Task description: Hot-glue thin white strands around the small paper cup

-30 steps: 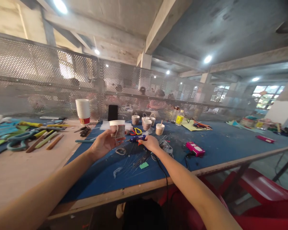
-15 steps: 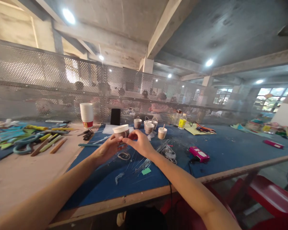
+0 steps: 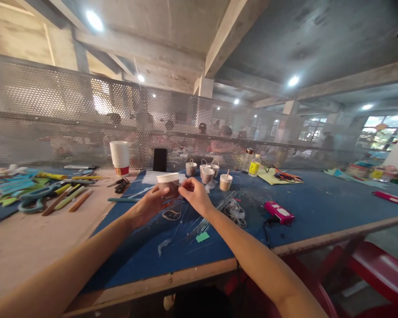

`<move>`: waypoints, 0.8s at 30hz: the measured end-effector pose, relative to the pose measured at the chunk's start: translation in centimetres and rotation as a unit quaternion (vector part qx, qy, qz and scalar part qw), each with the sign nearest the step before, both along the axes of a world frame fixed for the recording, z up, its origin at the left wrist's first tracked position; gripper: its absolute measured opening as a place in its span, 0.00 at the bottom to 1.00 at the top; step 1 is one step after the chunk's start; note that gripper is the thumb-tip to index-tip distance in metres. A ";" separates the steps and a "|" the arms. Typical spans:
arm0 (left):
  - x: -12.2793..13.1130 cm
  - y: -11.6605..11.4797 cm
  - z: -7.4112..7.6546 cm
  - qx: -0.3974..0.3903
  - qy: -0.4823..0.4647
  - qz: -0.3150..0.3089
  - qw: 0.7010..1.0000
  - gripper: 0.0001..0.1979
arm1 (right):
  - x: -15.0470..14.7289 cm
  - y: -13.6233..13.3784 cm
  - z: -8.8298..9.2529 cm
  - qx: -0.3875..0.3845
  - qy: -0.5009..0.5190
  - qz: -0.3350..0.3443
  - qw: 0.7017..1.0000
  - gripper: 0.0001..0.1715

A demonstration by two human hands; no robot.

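A small paper cup (image 3: 169, 185) with a white rim and a brown-grey wrapped side is held above the blue table surface. My left hand (image 3: 152, 201) is closed round its left side, thumb on the front. At the cup's right side, my right hand (image 3: 194, 192) has thumb and index finger pinched together; whatever lies between those fingertips is too small to make out. Behind my right hand stand several small wrapped cups with handles (image 3: 207, 175) and one cup with a stick (image 3: 225, 182). Thin clear strands (image 3: 200, 223) lie below my hands.
A tall stack of white cups (image 3: 120, 154), blue-handled scissors (image 3: 33, 201) and tools lie left. To the right are a yellow-labelled bottle (image 3: 254, 166), yellow paper (image 3: 273, 176) and a magenta device (image 3: 279, 212). A perforated metal screen (image 3: 172, 117) stands behind the table.
The cup's wrapped side now shows more between my hands. My right hand's fingers have drawn slightly right, to the cup's right edge. The view has shifted a little.
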State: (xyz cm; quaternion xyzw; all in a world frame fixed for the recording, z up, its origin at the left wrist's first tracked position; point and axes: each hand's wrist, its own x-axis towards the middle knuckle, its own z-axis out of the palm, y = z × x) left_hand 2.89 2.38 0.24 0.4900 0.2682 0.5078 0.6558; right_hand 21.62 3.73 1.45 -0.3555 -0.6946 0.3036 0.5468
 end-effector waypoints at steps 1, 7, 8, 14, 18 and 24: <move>0.1 -0.1 0.1 -0.001 0.004 -0.002 1.000 0.21 | 0.1 0.0 0.0 -0.010 0.005 0.007 1.000 0.06; 0.1 0.0 -0.1 0.004 0.001 -0.004 1.000 0.21 | 0.8 -0.4 0.6 0.007 -0.032 -0.021 0.999 0.06; 0.0 0.1 -0.2 0.003 -0.001 -0.005 1.000 0.21 | 0.8 -0.5 0.7 0.011 -0.023 -0.020 0.999 0.07; 0.1 0.2 -0.3 0.014 0.011 -0.021 1.000 0.21 | 0.6 -0.6 0.8 0.023 0.053 0.020 0.998 0.10; 0.3 -0.1 -0.1 0.018 0.023 -0.032 0.999 0.24 | 0.8 -0.1 0.6 0.022 0.070 0.011 0.997 0.12; 0.3 -0.1 -0.1 0.021 0.012 -0.047 0.999 0.22 | 0.8 0.7 0.0 -0.010 0.080 0.004 0.997 0.14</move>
